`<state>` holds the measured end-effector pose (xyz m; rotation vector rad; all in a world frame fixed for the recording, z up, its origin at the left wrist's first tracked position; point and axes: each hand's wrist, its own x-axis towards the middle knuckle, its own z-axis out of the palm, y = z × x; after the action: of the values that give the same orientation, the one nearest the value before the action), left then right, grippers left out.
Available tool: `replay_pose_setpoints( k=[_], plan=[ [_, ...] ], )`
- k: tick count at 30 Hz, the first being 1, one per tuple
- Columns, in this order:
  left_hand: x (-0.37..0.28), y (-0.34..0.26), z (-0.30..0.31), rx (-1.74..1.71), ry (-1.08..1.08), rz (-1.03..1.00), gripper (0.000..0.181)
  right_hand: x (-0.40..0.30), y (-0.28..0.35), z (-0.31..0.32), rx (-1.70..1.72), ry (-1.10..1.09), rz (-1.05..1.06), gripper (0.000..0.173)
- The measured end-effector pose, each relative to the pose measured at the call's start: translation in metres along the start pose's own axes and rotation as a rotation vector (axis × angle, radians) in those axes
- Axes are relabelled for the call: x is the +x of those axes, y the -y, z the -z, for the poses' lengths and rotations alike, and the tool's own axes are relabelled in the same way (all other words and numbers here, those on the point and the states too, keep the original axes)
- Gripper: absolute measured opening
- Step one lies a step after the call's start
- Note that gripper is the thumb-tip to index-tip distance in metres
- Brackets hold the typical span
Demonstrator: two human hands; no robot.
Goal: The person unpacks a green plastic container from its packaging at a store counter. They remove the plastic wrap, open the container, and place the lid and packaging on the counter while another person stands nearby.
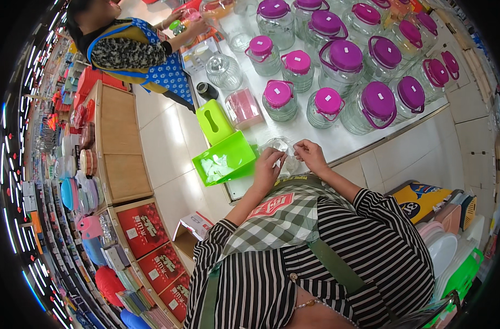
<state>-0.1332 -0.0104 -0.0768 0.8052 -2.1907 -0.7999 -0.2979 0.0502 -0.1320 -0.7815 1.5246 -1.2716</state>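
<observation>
My left hand (269, 166) and my right hand (311, 154) are close together over the near edge of the white table (336, 150), fingertips pinched. A clear glass piece (290, 163) lies between and below them, against the apron; a second clear glass shape (279, 144) is just beyond. Whether anything thin is between my fingertips is too small to tell. Left of my hands sits a bright green open box (245, 149) holding crumpled pale scraps (218, 167). Behind it is a green tissue box (214, 120), beside a pink transparent-wrapped pack (244, 107).
Several glass jars with magenta lids (279, 95) and purple lids (377, 103) crowd the table. A ribbed glass jar (224, 72) and a dark cup (206, 91) stand at its left side. A co-worker (130, 51) handles items at the far left; shelves line the left aisle.
</observation>
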Motion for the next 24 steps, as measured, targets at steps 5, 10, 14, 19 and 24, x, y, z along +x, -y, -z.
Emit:
replay_pose_setpoints(
  k=[5,10,14,19,24],
  plan=[
    [-0.01,0.022,-0.014,0.217,0.328,0.051,0.01,0.001,0.002,-0.001,-0.063,0.02,0.043,0.018],
    [-0.014,0.048,-0.038,0.295,0.598,-0.005,0.011,-0.001,0.004,-0.004,-0.158,0.038,0.096,0.016],
    [-0.01,0.059,-0.063,0.336,0.619,-0.006,0.013,-0.003,0.0,-0.001,-0.251,-0.006,0.154,0.013],
    [-0.004,0.06,-0.064,0.35,0.667,0.045,0.015,-0.006,-0.002,0.008,-0.289,-0.007,0.153,0.012],
    [0.007,0.03,-0.04,0.347,0.799,0.104,0.045,-0.002,0.006,0.012,-0.249,-0.009,0.1,0.012]
  ],
)
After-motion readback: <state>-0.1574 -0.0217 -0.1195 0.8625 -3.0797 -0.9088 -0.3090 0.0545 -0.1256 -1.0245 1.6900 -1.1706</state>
